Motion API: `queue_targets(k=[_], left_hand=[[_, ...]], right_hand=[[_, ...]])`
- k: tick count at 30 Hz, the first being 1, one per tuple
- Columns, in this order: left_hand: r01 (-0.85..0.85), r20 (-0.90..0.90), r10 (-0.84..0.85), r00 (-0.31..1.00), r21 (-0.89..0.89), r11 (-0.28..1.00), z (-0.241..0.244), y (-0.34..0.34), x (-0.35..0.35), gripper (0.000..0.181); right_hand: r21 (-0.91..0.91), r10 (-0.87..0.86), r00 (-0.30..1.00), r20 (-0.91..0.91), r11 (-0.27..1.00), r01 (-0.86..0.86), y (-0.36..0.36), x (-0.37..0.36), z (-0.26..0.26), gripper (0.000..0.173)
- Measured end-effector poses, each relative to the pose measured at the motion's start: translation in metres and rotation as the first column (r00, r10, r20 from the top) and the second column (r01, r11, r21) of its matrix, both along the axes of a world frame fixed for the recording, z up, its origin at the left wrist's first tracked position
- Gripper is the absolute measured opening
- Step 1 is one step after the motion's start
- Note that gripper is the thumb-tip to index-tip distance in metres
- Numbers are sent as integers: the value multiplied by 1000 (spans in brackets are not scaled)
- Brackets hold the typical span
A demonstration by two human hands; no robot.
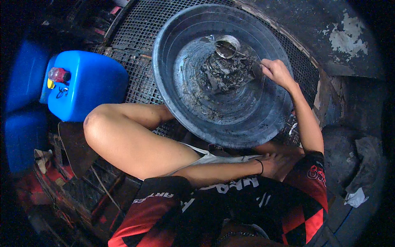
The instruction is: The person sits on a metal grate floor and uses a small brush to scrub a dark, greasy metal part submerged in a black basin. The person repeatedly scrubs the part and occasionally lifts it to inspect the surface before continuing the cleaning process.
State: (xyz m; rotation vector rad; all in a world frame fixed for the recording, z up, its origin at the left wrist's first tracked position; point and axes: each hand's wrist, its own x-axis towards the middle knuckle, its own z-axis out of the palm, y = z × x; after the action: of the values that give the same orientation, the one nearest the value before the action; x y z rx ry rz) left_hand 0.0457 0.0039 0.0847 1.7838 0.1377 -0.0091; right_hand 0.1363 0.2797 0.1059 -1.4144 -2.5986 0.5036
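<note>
My right hand (275, 73) is over the right side of a large dark plastic basin (271, 129). Its thumb and fingers pinch a thin strand (263, 88) that hangs down inside the basin. A dark, wet, glistening heap (226, 71) lies on the basin floor, and I cannot tell what it is made of. On the heap's far edge a small dirty cup (231, 43) lies tilted, its mouth towards me. My left hand (271, 166), with a black band at the wrist, rests on my right leg in shadow and holds nothing visible.
A blue plastic jerrycan (92, 80) stands at the left, with a small red-and-clear object (59, 75) on it. More blue containers (26, 77) are behind it. Black plastic grating (139, 34) lies beneath the basin. A crumpled white scrap (355, 197) lies at the right.
</note>
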Motion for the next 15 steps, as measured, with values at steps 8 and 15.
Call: queue_targets(k=[8, 15], left_hand=[[-45, -4, 45, 999, 66, 997, -10, -8, 2, 102], [-56, 37, 54, 998, 66, 996, -14, -13, 5, 99]], right_hand=[[-49, 99, 990, 104, 994, -94, -16, -44, 39, 13], [47, 120, 969, 218, 990, -133, -15, -63, 38, 13]])
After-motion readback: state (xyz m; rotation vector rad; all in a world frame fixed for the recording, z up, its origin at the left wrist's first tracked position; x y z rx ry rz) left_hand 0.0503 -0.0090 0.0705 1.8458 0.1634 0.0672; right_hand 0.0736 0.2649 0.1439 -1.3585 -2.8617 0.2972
